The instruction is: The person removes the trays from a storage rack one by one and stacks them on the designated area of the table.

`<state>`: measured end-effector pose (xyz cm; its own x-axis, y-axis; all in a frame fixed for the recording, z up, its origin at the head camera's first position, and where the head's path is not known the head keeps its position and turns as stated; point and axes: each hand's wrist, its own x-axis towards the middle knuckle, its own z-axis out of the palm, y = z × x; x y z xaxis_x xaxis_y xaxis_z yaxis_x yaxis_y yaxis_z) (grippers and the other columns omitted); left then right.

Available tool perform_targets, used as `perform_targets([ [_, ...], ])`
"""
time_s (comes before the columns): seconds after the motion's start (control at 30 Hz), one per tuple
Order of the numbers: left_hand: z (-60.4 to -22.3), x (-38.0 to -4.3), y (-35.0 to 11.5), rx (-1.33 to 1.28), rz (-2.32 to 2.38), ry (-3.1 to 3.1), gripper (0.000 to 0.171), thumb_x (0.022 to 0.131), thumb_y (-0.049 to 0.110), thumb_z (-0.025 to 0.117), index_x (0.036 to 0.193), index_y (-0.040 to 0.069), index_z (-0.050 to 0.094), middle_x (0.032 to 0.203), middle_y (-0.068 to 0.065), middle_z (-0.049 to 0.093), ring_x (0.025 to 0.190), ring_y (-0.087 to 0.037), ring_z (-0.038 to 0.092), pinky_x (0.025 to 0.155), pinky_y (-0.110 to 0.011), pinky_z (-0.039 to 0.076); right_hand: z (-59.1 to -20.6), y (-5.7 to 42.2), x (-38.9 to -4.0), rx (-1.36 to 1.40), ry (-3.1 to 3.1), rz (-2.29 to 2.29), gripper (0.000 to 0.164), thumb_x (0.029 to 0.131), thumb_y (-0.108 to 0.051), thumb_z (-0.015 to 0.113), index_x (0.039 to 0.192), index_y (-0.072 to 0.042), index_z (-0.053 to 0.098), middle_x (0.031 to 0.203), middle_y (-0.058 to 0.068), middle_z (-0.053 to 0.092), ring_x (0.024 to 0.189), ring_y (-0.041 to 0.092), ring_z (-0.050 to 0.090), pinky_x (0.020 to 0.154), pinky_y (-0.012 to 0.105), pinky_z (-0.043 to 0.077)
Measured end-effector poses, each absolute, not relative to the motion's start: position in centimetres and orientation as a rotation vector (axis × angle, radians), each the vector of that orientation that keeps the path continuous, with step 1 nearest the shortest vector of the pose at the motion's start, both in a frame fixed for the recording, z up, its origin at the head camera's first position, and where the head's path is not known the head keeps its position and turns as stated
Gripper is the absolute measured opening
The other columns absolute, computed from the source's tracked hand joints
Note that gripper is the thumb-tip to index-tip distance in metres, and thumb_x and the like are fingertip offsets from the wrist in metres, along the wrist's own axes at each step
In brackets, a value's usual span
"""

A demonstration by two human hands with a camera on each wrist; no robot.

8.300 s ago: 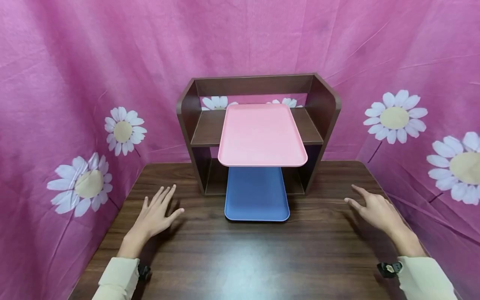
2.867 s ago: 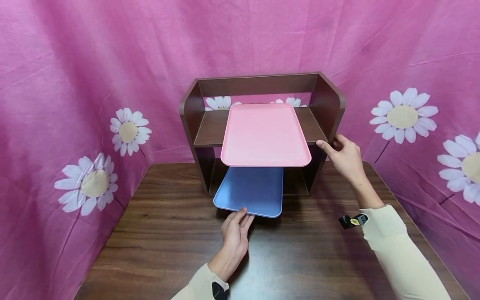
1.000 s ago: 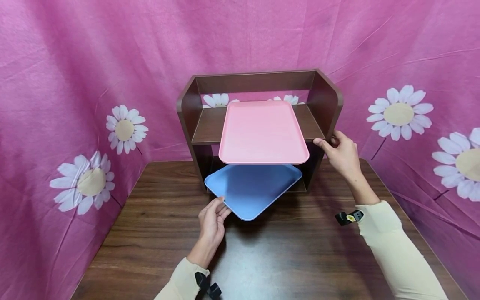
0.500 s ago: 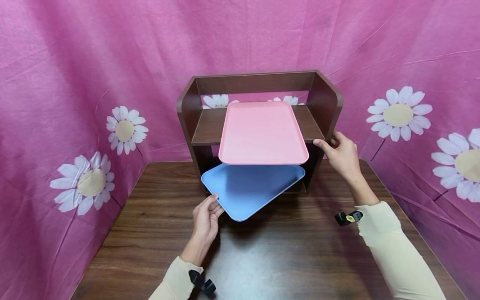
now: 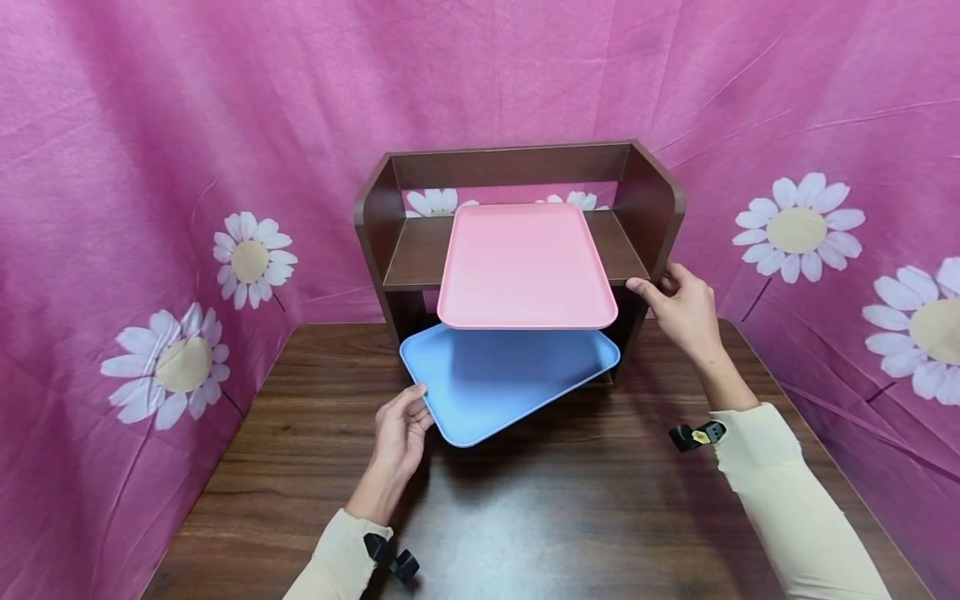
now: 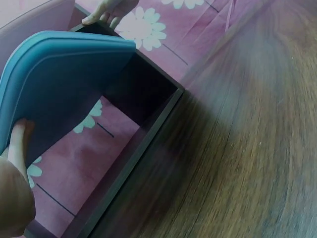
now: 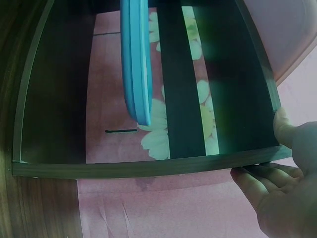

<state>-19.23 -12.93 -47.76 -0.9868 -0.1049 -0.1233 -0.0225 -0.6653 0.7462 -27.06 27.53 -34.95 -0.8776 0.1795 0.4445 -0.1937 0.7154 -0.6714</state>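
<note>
My left hand (image 5: 397, 433) pinches the left edge of a blue tray (image 5: 487, 387), thumb on top and fingers beneath. The tray sits turned at an angle, its near corner jutting over the table and its far part hidden under a pink tray (image 5: 528, 267). In the right wrist view, the blue tray (image 7: 136, 64) shows edge-on within the lower opening, raised off the bottom board. My right hand (image 5: 682, 312) grips the right side of a dark brown two-tier shelf (image 5: 510, 167), thumb at the middle board's front edge, fingers behind the side panel.
The pink tray lies on the shelf's upper board and overhangs its front. A brown wood-grain table (image 5: 540, 517) carries the shelf at its back edge. Pink cloth (image 5: 262, 108) with white daisies hangs behind and on both sides.
My left hand took hold of the blue tray's front edge, then moved left, swinging the tray round and lifting it. The right hand went to the shelf's side and has stayed there.
</note>
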Motion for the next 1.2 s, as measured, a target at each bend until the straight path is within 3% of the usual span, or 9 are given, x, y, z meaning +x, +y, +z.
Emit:
perform_targets([
  [0.3, -47.9, -19.5, -13.7, 0.224, -2.850, -1.262, 0.035, 0.103, -0.003, 0.049, 0.083, 0.006, 0.075, 0.072, -0.005, 0.078, 0.072, -0.011, 0.076, 0.066, -0.025, 0.064, -34.9, 27.6, -27.1, 0.016, -2.431, 1.042, 0.049, 0.095, -0.051, 0.079, 0.112, -0.006, 0.071, 0.060, -0.024, 0.054, 0.061, 0.001, 0.049, 0.058, 0.023, 0.039],
  [0.57, -48.1, -19.6, -14.6, 0.168, -2.879, -1.258, 0.040, 0.103, -0.004, 0.046, 0.080, 0.008, 0.076, 0.069, -0.002, 0.077, 0.067, -0.008, 0.075, 0.065, -0.022, 0.062, -34.9, 27.7, -27.1, 0.023, -2.426, 1.045, 0.050, 0.095, -0.050, 0.079, 0.115, -0.005, 0.072, 0.062, -0.024, 0.055, 0.064, 0.003, 0.049, 0.059, 0.023, 0.039],
  [0.77, -48.5, -19.6, -15.4, 0.086, -2.906, -1.246, 0.037, 0.101, -0.004, 0.048, 0.080, 0.008, 0.076, 0.069, -0.001, 0.076, 0.065, -0.006, 0.073, 0.063, -0.020, 0.061, -35.1, 27.7, -27.2, 0.027, -2.431, 1.042, 0.046, 0.095, -0.049, 0.080, 0.107, -0.006, 0.069, 0.059, -0.017, 0.052, 0.059, 0.002, 0.046, 0.056, 0.024, 0.036],
  [0.93, -48.7, -19.8, -15.9, 0.041, -2.911, -1.278, 0.046, 0.104, -0.006, 0.039, 0.081, 0.009, 0.076, 0.068, 0.001, 0.076, 0.064, -0.005, 0.073, 0.064, -0.018, 0.060, -35.1, 27.7, -27.2, 0.026, -2.434, 1.031, 0.046, 0.095, -0.050, 0.079, 0.098, -0.007, 0.063, 0.058, -0.011, 0.044, 0.058, 0.004, 0.040, 0.052, 0.026, 0.031],
  [1.2, -48.6, -19.9, -16.4, 0.031, -2.953, -1.274, 0.043, 0.104, -0.006, 0.041, 0.081, 0.009, 0.074, 0.067, 0.001, 0.076, 0.062, -0.005, 0.073, 0.060, -0.017, 0.059, -35.0, 27.6, -27.2, 0.044, -2.416, 1.033, 0.045, 0.095, -0.046, 0.080, 0.092, -0.007, 0.059, 0.058, -0.010, 0.040, 0.056, 0.004, 0.036, 0.050, 0.025, 0.028],
])
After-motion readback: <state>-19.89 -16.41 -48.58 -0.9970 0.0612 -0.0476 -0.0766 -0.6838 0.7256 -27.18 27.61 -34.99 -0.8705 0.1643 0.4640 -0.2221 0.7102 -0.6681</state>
